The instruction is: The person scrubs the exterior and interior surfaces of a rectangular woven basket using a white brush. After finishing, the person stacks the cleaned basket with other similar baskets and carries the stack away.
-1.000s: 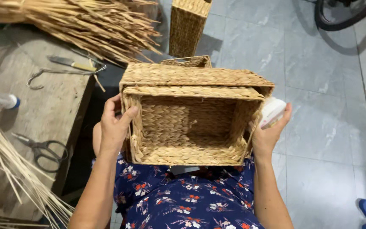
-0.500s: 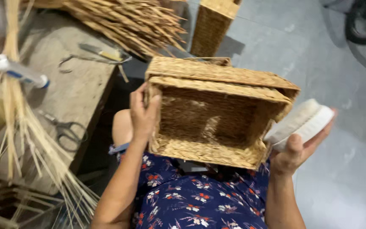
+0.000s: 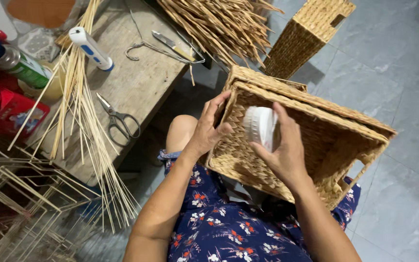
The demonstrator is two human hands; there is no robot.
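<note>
A rectangular woven straw basket (image 3: 335, 131) rests on my lap, tilted with its open side toward me. My left hand (image 3: 208, 130) grips the basket's left rim, thumb inside. My right hand (image 3: 281, 149) holds a round white ribbed object (image 3: 259, 127), like a roll or lid, in front of the basket's opening near the left inner wall. My floral blue dress (image 3: 229, 228) fills the bottom of the view.
A wooden bench (image 3: 136, 82) on my left carries scissors (image 3: 117, 121), a white and blue tube (image 3: 93, 48), metal tongs (image 3: 170, 46), thin straw sticks (image 3: 81, 116) and a heap of dry fibre (image 3: 219, 22). A second tall woven basket (image 3: 306, 36) stands on the grey tiled floor beyond.
My right hand has swung the white round object from the basket's right outside edge across to the front of its opening. The view shifted left and the basket tilted.
</note>
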